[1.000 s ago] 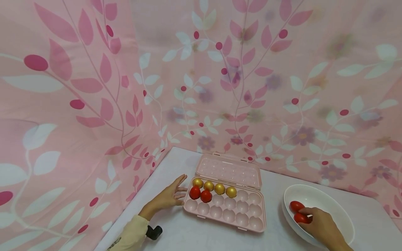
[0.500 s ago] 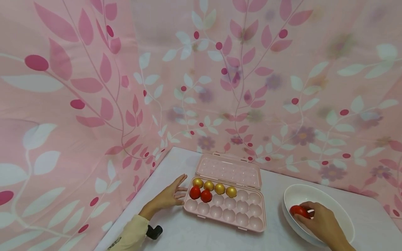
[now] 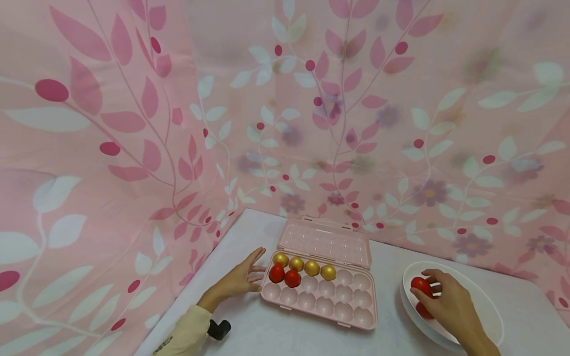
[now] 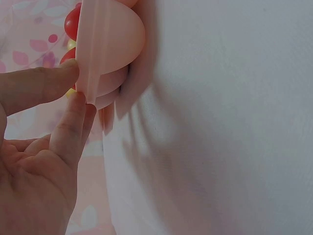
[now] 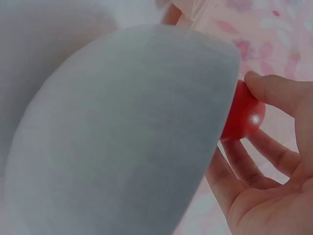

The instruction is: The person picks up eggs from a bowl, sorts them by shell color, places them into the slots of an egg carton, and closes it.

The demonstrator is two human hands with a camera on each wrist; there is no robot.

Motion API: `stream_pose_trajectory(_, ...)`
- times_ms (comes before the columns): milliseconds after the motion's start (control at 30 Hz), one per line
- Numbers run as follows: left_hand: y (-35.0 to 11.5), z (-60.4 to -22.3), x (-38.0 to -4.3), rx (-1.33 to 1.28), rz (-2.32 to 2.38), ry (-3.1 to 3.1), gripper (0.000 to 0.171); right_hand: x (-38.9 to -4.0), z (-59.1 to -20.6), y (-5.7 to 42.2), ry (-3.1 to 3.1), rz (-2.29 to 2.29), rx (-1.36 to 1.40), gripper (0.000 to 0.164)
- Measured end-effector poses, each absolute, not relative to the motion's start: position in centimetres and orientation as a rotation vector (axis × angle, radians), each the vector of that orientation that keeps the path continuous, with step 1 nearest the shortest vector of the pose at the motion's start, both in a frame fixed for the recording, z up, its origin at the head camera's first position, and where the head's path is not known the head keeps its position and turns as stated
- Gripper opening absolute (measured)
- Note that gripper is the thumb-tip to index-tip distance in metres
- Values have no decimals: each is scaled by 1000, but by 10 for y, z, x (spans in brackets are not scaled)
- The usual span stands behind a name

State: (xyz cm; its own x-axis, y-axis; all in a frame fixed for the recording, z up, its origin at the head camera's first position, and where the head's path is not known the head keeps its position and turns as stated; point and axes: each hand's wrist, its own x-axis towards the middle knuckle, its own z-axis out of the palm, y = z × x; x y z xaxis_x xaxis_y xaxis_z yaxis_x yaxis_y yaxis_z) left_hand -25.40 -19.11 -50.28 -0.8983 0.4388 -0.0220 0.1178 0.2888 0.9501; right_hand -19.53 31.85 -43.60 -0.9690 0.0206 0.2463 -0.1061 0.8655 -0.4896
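Observation:
A pink plastic egg carton [image 3: 311, 306] lies with its lid folded back on the table. Several golden eggs [image 3: 312, 268] fill part of its back row; two red eggs [image 3: 292, 278] sit in the middle row. My left hand [image 3: 240, 278] is at the carton's left end, its thumb and fingertips touching the rim [image 4: 88, 58] with relaxed fingers. Over the white bowl [image 3: 487, 309], my right hand [image 3: 451, 301] pinches a red egg [image 3: 420, 285] between thumb and fingers. Another red egg [image 3: 424, 310] lies below it in the bowl, partly hidden by the hand.
The carton's lid [image 3: 325, 242] leans toward the back. Pink floral cloth [image 3: 285, 123] hangs close behind and to the left of the white-covered table [image 3: 262, 321]. A black device [image 3: 219, 330] shows at the left wrist.
My right hand has picked one red egg up and lifted it slightly above the other, which is visible again beneath. The left hand and carton have stayed in place.

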Motion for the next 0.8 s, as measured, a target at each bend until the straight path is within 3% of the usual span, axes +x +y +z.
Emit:
stream_pose_trajectory(200, -191, -502, -254, 514, 1651, 2276, 106, -199, -438, 301, -2650, 714, 133, 44)
stream_pose_trajectory(800, -192, -504, -254, 521, 1668, 2265, 107, -222, -429, 244, -2457, 962, 350, 41)
